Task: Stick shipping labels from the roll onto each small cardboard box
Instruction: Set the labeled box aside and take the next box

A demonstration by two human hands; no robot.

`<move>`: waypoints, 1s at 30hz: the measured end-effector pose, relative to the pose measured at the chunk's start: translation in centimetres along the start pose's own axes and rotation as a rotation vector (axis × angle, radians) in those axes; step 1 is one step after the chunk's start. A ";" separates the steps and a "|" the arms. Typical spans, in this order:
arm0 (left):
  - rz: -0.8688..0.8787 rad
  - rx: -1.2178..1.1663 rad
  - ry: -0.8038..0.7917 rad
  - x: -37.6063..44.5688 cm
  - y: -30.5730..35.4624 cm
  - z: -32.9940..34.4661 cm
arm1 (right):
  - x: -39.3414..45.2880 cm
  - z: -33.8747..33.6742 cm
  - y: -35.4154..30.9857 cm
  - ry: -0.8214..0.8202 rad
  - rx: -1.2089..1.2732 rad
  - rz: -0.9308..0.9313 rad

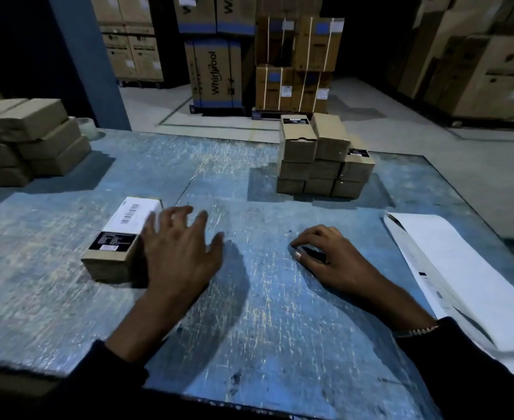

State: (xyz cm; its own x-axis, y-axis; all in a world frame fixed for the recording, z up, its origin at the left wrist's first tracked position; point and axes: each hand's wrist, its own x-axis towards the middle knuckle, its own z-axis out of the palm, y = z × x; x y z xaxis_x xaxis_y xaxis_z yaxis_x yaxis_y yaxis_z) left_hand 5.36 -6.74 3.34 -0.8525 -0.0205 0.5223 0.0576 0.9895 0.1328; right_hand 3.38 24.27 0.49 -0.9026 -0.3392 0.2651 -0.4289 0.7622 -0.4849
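A small cardboard box (113,253) lies on the blue table (264,328) at the left, with a white barcode label (131,215) across the far part of its top and a black sticker nearer me. My left hand (183,253) is spread flat just right of the box, fingers straight, its edge against the box's side. My right hand (328,259) rests on the table at centre right with fingers loosely curled, holding nothing I can make out. A long white strip of labels (449,274) lies along the table's right side.
A stack of small cardboard boxes (322,159) stands at the far centre right, some with black stickers. Another stack of boxes (28,140) sits at the far left. Large appliance cartons (219,71) stand on the warehouse floor beyond the table.
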 end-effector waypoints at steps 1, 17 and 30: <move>0.026 -0.075 -0.019 0.8 1.6 0.1 | 0.0 -0.1 0.1 0.006 0.004 -0.007; -0.239 -0.745 -0.234 19.2 18.1 3.0 | 0.4 -2.6 2.8 0.182 -0.121 0.215; -0.328 -0.852 0.136 18.1 15.8 1.9 | 0.6 -3.1 2.8 0.273 -0.054 0.221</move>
State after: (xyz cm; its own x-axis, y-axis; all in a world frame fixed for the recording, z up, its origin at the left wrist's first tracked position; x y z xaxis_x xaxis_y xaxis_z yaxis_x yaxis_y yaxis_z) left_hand -10.13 8.83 13.31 -0.8286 -0.3513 0.4358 0.2322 0.4927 0.8387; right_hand 1.75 27.95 1.87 -0.9267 -0.0084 0.3756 -0.2154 0.8310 -0.5129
